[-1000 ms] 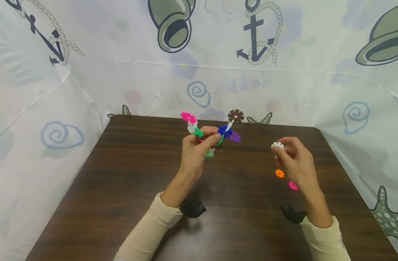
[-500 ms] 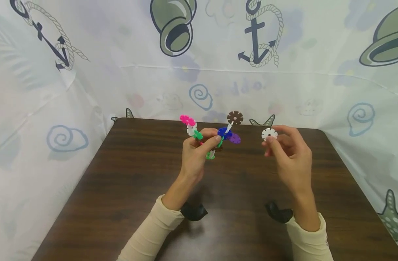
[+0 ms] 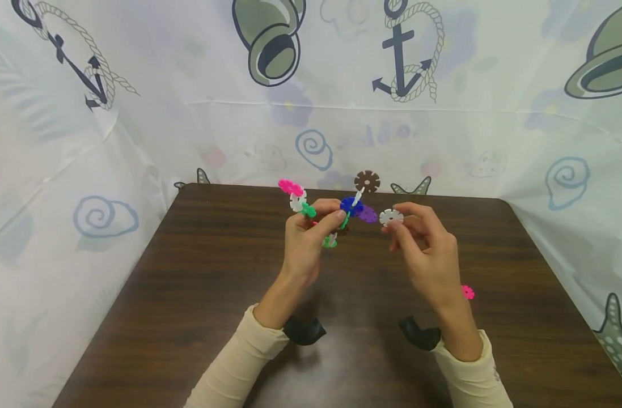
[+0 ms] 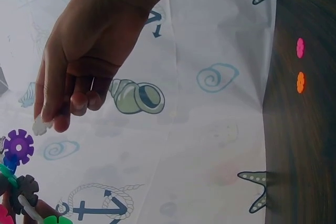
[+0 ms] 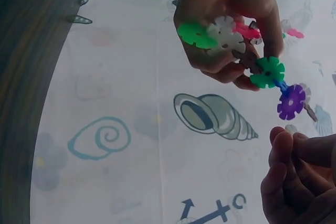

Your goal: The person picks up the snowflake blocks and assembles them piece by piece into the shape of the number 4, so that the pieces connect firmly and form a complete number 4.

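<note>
My left hand (image 3: 307, 241) grips a chain of joined notched plastic discs above the table. In it I see a pink disc (image 3: 290, 187), a blue disc (image 3: 351, 207), a brown disc (image 3: 367, 181) and a purple disc (image 3: 368, 213), with white and green ones between. A loose white notched disc (image 3: 391, 217) is pinched between thumb and fingers of my right hand (image 3: 430, 252). It is just right of the purple disc, with a small gap. In the right wrist view, a green disc (image 5: 197, 35) hangs at the chain's other end. Fingers hide part of the chain.
On the dark wooden table (image 3: 214, 317) a pink disc (image 3: 467, 292) lies beyond my right wrist. An orange disc (image 4: 301, 82) lies near it, hidden in the head view. A white printed cloth (image 3: 229, 130) hangs behind and beside the table.
My right hand has lifted the white disc and carried it left, close to the purple disc. It now covers the orange disc in the head view. My left hand has barely moved.
</note>
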Motion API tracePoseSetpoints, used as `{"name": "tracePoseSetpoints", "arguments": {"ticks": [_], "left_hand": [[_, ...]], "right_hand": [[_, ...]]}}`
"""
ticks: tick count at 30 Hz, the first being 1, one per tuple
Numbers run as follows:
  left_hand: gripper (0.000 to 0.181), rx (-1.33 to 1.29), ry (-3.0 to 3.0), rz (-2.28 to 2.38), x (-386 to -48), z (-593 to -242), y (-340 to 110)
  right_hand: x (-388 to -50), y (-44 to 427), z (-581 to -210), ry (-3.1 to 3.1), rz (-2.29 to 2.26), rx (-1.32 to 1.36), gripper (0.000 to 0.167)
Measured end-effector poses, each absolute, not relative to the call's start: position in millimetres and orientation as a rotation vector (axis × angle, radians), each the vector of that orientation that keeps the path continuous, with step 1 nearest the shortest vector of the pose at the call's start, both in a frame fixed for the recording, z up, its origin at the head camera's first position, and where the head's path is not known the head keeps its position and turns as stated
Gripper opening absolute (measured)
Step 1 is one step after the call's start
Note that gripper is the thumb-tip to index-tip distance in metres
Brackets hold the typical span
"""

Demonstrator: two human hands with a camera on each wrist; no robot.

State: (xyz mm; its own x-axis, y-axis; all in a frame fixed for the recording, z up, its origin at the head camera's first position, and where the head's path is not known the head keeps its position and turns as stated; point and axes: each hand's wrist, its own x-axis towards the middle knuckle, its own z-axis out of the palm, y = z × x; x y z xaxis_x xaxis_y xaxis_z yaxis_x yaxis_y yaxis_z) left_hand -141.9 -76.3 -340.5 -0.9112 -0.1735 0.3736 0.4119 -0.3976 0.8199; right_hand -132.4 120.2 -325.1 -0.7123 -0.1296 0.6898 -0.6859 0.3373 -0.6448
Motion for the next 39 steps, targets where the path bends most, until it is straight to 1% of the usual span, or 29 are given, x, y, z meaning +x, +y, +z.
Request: {"name": "tracePoseSetpoints", "arguments": {"ticks": [12, 13, 16, 17, 20, 22, 28, 33, 36, 39], "left_hand": [[0.027, -0.337, -1.468, -2.338, -141.1, -343.2, -74.3], [0.024, -0.342, -1.469, -2.332, -140.9, -343.7, -74.1], [0.008, -0.366, -1.479, -2.304, -140.7, -345.1, -73.9], [0.008, -0.375, -1.482, -2.294, -140.8, -345.3, -74.0], [0.021, -0.396, -1.492, -2.263, -141.6, -345.8, -74.2], [0.022, -0.412, -1.5, -2.246, -142.3, -345.8, -74.2], [0.019, -0.431, -1.531, -2.233, -143.7, -345.7, -72.6], [0.016, -0.303, -1.567, -2.282, -143.5, -345.8, -71.4], [0.016, -0.219, -1.577, -2.328, -143.8, -346.1, -71.0], [0.016, -0.192, -1.569, -2.361, -143.7, -346.4, -71.2]], "right_hand": [[-129.6, 113.3, -328.4, -2.025, 1.449, 0.755, 0.026], [-129.5, 112.6, -329.0, -2.019, 1.453, 0.756, 0.026], [-129.1, 110.9, -330.1, -2.005, 1.457, 0.746, 0.024], [-129.0, 110.1, -330.4, -1.995, 1.463, 0.745, 0.024], [-129.7, 106.8, -331.8, -1.945, 1.489, 0.751, 0.022], [-130.4, 104.2, -332.9, -1.907, 1.514, 0.761, 0.021], [-133.3, 101.0, -334.7, -1.845, 1.561, 0.783, 0.022], [-137.1, 107.7, -334.2, -1.979, 1.502, 0.746, 0.025], [-137.0, 113.7, -330.6, -2.093, 1.389, 0.689, 0.03], [-134.9, 117.8, -324.0, -2.116, 1.29, 0.646, 0.035]]}}
